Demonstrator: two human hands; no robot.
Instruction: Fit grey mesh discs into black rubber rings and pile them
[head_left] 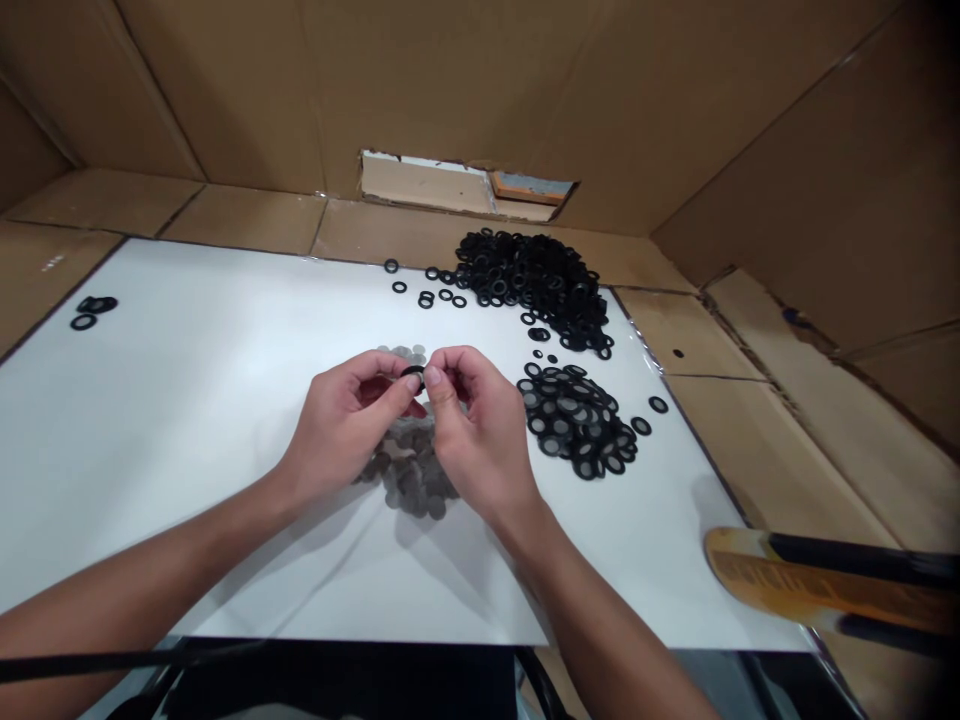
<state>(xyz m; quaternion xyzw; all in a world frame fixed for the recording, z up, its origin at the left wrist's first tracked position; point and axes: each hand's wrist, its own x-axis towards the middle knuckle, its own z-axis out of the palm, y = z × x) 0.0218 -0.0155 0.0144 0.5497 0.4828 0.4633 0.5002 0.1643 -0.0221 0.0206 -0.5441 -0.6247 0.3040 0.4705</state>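
My left hand (pixel 346 415) and my right hand (pixel 480 425) meet over the middle of a white sheet (pixel 187 420). Both pinch one small black rubber ring (pixel 413 376) between thumbs and fingertips. Under my hands lies a heap of grey mesh discs (pixel 409 480). To the right sits a pile of black rings with grey discs set in them (pixel 579 418). Farther back lies a large heap of plain black rings (pixel 532 280), with a few loose ones (pixel 427 285) scattered to its left.
Cardboard walls (pixel 480 90) surround the sheet. A few black rings (pixel 91 310) lie at the far left edge. A yellow-and-black tool (pixel 825 585) lies at the lower right. A rectangular cut-out (pixel 465 185) opens in the back wall.
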